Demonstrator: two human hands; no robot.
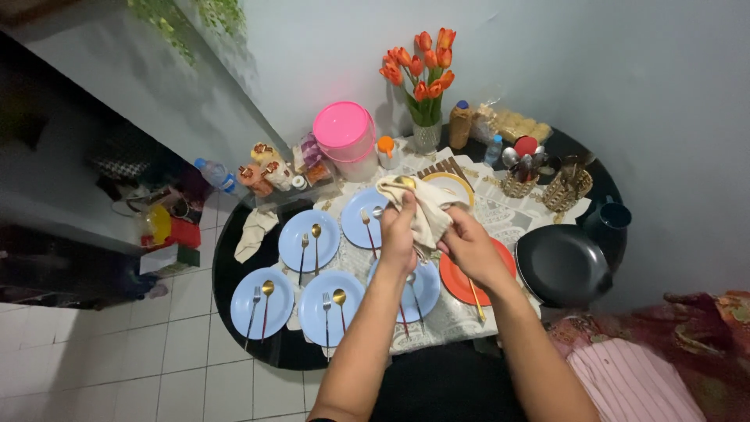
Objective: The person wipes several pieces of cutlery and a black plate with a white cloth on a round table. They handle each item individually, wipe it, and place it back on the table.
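Above the round surface (258,344) set with blue plates (308,238), your left hand (398,234) and right hand (469,244) clutch a cream cloth (426,207), fingers pinching it around a gold spoon (405,182) poking out on top.

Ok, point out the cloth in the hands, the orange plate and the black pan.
cream cloth (426,211), head view, on the bunched middle fold.
orange plate (455,280), head view, on its bare left part.
black pan (562,266), head view, on its inner base.

Head camera, steep downward view over round table (234,273), mid-distance.
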